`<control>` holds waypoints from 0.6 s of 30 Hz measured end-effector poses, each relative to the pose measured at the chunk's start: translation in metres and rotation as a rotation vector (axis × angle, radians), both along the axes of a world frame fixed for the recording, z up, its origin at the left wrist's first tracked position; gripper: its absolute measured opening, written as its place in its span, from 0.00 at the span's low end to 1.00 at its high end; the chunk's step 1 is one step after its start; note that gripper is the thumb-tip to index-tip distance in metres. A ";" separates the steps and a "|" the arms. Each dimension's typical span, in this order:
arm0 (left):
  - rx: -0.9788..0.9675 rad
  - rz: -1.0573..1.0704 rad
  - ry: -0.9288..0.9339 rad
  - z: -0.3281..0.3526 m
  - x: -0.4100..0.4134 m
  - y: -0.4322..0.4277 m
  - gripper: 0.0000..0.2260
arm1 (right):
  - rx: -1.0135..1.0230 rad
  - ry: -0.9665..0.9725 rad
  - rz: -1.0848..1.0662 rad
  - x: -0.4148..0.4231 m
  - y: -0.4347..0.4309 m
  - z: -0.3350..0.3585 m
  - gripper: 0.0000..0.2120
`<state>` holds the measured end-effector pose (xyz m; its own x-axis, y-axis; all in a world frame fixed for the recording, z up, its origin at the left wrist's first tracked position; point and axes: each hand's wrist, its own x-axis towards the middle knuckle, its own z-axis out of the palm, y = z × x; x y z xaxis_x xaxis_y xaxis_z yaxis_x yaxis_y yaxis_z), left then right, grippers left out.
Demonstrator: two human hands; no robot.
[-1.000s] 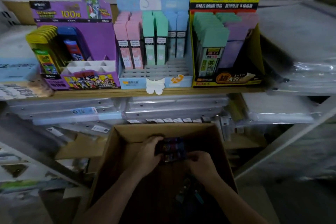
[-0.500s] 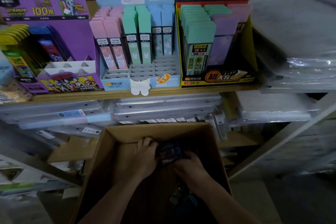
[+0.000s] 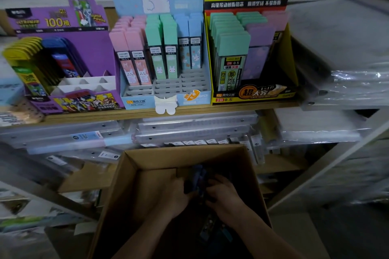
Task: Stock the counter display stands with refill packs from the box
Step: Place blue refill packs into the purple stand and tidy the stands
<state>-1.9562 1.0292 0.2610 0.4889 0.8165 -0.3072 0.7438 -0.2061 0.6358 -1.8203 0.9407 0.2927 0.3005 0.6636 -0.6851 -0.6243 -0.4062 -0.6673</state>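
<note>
A: The refill packs (image 3: 196,178), how do they look?
B: A dark, bluish bundle, blurred, low inside the cardboard box (image 3: 155,157).
A: And the fingers (image 3: 213,186)?
B: Curled round it. The left hand (image 3: 176,195) grips its left side and the right hand (image 3: 226,198) its right.
A: Farther back?
B: On the shelf (image 3: 231,107) are a purple stand (image 3: 94,52), a blue stand (image 3: 207,82) and a yellow stand (image 3: 289,63).

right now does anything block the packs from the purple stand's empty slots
Nothing visible blocks them. The packs sit low in the box, so they must rise over its far wall; the empty slots lie open.
</note>
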 end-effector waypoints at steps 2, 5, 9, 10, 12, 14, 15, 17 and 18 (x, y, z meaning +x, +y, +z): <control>-0.013 0.009 0.013 -0.002 0.000 -0.003 0.19 | -0.011 -0.023 0.006 -0.003 0.002 0.004 0.26; -0.051 0.037 0.014 -0.006 -0.001 -0.005 0.20 | -0.037 -0.032 0.015 -0.006 0.004 0.007 0.21; -0.144 0.101 -0.089 -0.011 -0.004 -0.009 0.20 | -0.033 -0.006 0.029 -0.009 0.003 0.011 0.22; -0.165 0.110 -0.115 -0.012 -0.004 -0.009 0.20 | -0.021 -0.005 0.030 -0.010 0.003 0.012 0.21; -0.221 0.134 -0.189 -0.014 -0.004 -0.009 0.18 | 0.018 -0.011 0.030 -0.013 0.003 0.015 0.20; -0.278 0.145 -0.267 -0.016 -0.004 -0.010 0.20 | 0.032 -0.023 0.022 -0.017 0.004 0.016 0.19; -0.299 0.144 -0.285 -0.016 -0.005 -0.012 0.22 | 0.027 -0.032 0.017 -0.018 0.004 0.016 0.18; -0.316 0.145 -0.299 -0.015 -0.006 -0.016 0.22 | 0.023 -0.037 0.008 -0.020 0.005 0.017 0.17; -0.315 0.148 -0.304 -0.015 -0.006 -0.017 0.21 | 0.025 -0.034 0.000 -0.021 0.005 0.018 0.16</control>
<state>-1.9621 1.0123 0.2462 0.4806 0.7740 -0.4123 0.5203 0.1268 0.8445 -1.8412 0.9454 0.3105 0.3229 0.6801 -0.6581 -0.6012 -0.3896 -0.6976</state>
